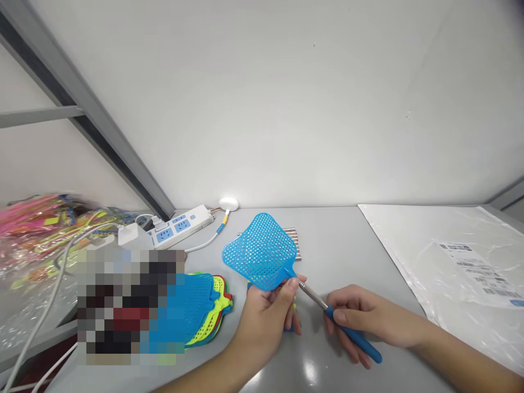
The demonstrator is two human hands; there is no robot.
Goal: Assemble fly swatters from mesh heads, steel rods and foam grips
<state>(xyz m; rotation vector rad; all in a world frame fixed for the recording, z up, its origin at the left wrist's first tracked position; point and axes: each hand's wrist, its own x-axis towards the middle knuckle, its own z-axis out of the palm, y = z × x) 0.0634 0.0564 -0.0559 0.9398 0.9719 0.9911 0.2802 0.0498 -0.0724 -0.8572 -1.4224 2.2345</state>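
Observation:
A blue fly swatter (257, 254) with a perforated head spans both of my hands above the table, tilted with its head up and left. My left hand (262, 319) pinches the neck where the mesh head meets the thin metal rod. Closed round the blue grip (354, 337) at the other end is my right hand (362, 316). Behind the head, several metal rods (298, 245) lie in a row, partly covered by it. Beneath my left hand some blue and yellow pieces peek out, mostly hidden. A stack of swatter heads (200, 308), blue, yellow and red, lies to the left.
A white power strip (192, 221) with plugs and cables stands at the back left, beside a small white round device (228, 204). Colourful bagged goods (45, 229) pile up at far left. A white plastic mailer (426, 256) covers the right side. A blurred patch hides the left front.

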